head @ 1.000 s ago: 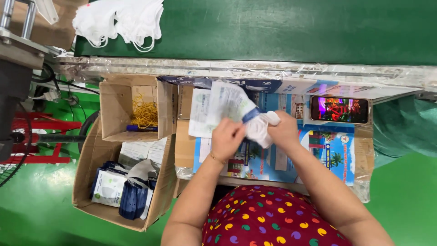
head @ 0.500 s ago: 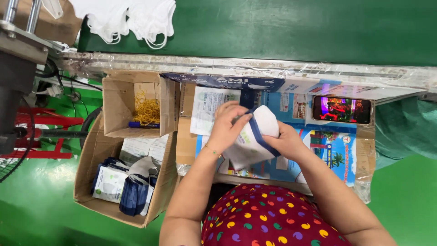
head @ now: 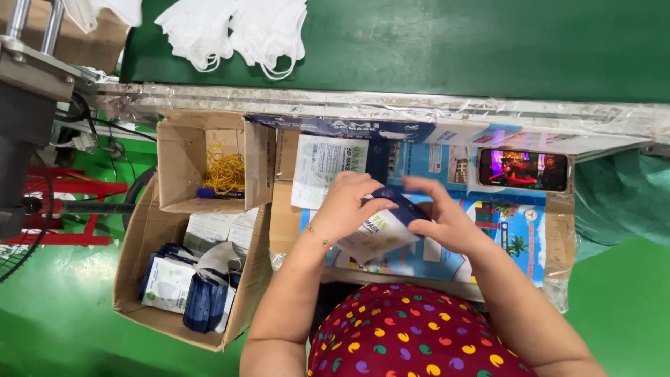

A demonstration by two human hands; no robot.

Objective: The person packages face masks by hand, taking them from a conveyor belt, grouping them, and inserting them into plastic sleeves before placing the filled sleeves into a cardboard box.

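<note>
- On the work board [head: 530, 241] in front of the person, both hands meet over a mask packet [head: 373, 234]; the left hand [head: 345, 206] on its left, the right hand [head: 436, 220] on its right
- Behind the hands lies a stack of packets [head: 324, 164]; a phone [head: 523, 169] lies to the right
- Left of the board sits a small box [head: 183, 157] holding rubber bands [head: 225, 171]; nearer the person, a larger box [head: 136, 262] holds filled packets [head: 167, 283]
- Beyond all, loose masks [head: 234, 28] lie on the conveyor belt [head: 488, 42]
</note>
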